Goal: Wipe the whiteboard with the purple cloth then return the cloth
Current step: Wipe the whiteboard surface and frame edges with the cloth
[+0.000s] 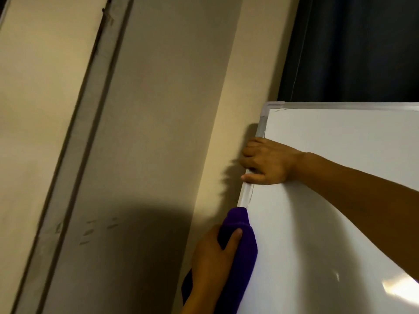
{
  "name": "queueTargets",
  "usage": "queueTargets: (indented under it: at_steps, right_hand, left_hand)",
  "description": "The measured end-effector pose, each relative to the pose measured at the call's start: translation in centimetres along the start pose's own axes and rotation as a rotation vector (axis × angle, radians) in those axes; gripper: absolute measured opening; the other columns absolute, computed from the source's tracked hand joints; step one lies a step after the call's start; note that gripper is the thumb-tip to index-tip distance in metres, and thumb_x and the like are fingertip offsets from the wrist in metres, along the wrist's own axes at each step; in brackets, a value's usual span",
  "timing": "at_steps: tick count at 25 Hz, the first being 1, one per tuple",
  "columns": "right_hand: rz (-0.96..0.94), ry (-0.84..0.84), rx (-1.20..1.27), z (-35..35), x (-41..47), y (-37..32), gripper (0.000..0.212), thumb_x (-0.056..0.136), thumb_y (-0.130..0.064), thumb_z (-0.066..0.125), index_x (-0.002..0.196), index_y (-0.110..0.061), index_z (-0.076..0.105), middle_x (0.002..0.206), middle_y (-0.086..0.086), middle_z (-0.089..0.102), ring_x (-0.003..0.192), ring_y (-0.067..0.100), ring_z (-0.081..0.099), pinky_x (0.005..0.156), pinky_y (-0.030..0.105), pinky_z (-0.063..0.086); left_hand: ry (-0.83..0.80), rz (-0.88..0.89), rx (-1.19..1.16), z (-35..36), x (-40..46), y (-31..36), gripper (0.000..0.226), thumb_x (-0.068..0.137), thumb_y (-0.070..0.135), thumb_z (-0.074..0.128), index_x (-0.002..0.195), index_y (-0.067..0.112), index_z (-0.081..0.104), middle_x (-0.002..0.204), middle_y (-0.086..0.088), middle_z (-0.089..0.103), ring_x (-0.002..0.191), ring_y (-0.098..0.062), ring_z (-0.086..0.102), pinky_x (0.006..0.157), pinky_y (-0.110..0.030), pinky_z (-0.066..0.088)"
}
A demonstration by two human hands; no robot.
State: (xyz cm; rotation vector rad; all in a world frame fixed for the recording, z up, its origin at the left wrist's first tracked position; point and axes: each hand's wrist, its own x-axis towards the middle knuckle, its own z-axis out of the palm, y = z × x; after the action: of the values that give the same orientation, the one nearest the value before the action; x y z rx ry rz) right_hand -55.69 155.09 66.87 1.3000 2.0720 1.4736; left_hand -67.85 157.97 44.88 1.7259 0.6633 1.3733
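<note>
The whiteboard fills the right half of the view, its silver frame running down the left edge. My right hand reaches across the board from the right and grips that left frame edge, fingers curled around it. Lower down, my left hand holds the folded purple cloth pressed against the board's left edge, thumb on top of the cloth. The cloth's lower part is hidden behind my left hand and wrist.
A beige wall stands to the left of the board, with a grey vertical trim strip running down it. A dark curtain hangs behind the board's top edge.
</note>
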Motion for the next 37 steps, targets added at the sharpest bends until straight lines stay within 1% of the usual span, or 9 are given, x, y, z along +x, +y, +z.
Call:
queueTargets:
  at_steps: [3,8,13,17,21,28,31,33,37]
  right_hand:
    - [-0.017,-0.037,-0.018,0.5,0.0,0.3,0.051,0.089,-0.053,0.021,0.082,-0.017,0.056,0.076,-0.002,0.046,0.076,0.013,0.037,0.091,0.032,0.029]
    - [0.059,-0.205,0.165,-1.0,1.6,1.1,0.054,0.095,-0.045,0.016,0.078,-0.015,0.058,0.079,0.001,0.057,0.081,0.012,0.043,0.097,0.031,0.027]
    - [-0.070,-0.170,-0.010,-2.0,1.6,2.4,0.057,0.094,-0.046,0.014,0.087,-0.013,0.059,0.086,0.006,0.063,0.078,0.015,0.046,0.092,0.035,0.037]
    - [-0.002,-0.101,-0.185,-2.9,2.7,6.5,0.052,0.094,-0.047,0.017,0.090,-0.017,0.059,0.082,0.001,0.056,0.081,0.014,0.044,0.107,0.044,0.024]
    - [0.037,-0.136,-0.204,-1.9,3.0,7.2,0.047,0.094,-0.045,0.021,0.089,-0.019,0.059,0.085,0.003,0.056,0.088,0.017,0.049,0.107,0.057,0.014]
    - [0.046,-0.119,-0.148,-2.3,2.5,7.5,0.045,0.095,-0.043,0.021,0.089,-0.017,0.057,0.091,0.006,0.057,0.091,0.021,0.049,0.107,0.053,0.017]
    - [0.183,0.049,-0.142,-2.8,1.6,8.7,0.056,0.089,-0.054,0.017,0.107,-0.021,0.058,0.118,0.010,0.053,0.114,0.026,0.044,0.102,0.045,0.028]
    - [0.368,0.085,-0.059,-3.1,0.0,10.1,0.057,0.086,-0.061,0.018,0.131,-0.033,0.039,0.137,0.008,0.040,0.125,0.026,0.036,0.101,0.044,0.032]
    - [0.479,0.003,-0.104,-2.1,-2.1,10.7,0.060,0.087,-0.062,0.022,0.140,-0.039,0.008,0.130,0.007,0.041,0.110,0.023,0.044,0.087,0.035,0.036]
  left_hand:
    - [0.060,0.032,0.010,0.8,0.7,1.0,0.028,0.078,0.065,0.041,0.073,0.038,0.045,0.076,0.015,0.059,0.072,-0.001,0.057,0.071,-0.021,0.047]
    - [0.201,0.091,0.011,2.2,4.6,5.1,0.033,0.084,0.054,0.049,0.098,0.025,0.055,0.085,0.012,0.049,0.078,-0.006,0.046,0.077,-0.023,0.036]
    - [0.161,0.179,0.060,1.7,4.3,4.7,0.041,0.082,0.055,0.050,0.112,0.027,0.053,0.102,0.009,0.058,0.086,-0.005,0.050,0.081,-0.023,0.040]
    - [0.138,0.367,0.290,1.5,3.4,3.7,0.060,0.086,0.059,0.036,0.139,0.042,0.016,0.139,0.007,0.039,0.120,-0.010,0.044,0.098,-0.028,0.044]
    - [0.082,0.509,0.327,1.4,4.5,4.8,0.059,0.089,0.055,0.032,0.129,0.056,-0.012,0.151,0.008,0.023,0.132,-0.012,0.031,0.105,-0.029,0.038]
    - [0.024,0.574,0.147,1.7,9.1,7.6,0.058,0.089,0.049,0.044,0.140,0.045,0.017,0.133,0.003,0.049,0.116,-0.014,0.049,0.093,-0.025,0.041]
    - [0.010,0.588,0.054,1.6,9.0,7.1,0.060,0.082,0.056,0.044,0.137,0.050,0.021,0.130,0.008,0.050,0.113,-0.011,0.050,0.095,-0.028,0.045]
    - [0.016,0.590,0.037,1.8,9.4,7.0,0.059,0.081,0.056,0.045,0.135,0.051,0.022,0.132,0.008,0.050,0.115,-0.012,0.051,0.097,-0.034,0.047]
    - [-0.036,0.555,0.017,2.7,11.3,8.5,0.058,0.085,0.048,0.051,0.137,0.047,0.025,0.138,0.005,0.046,0.121,-0.017,0.048,0.101,-0.043,0.045]
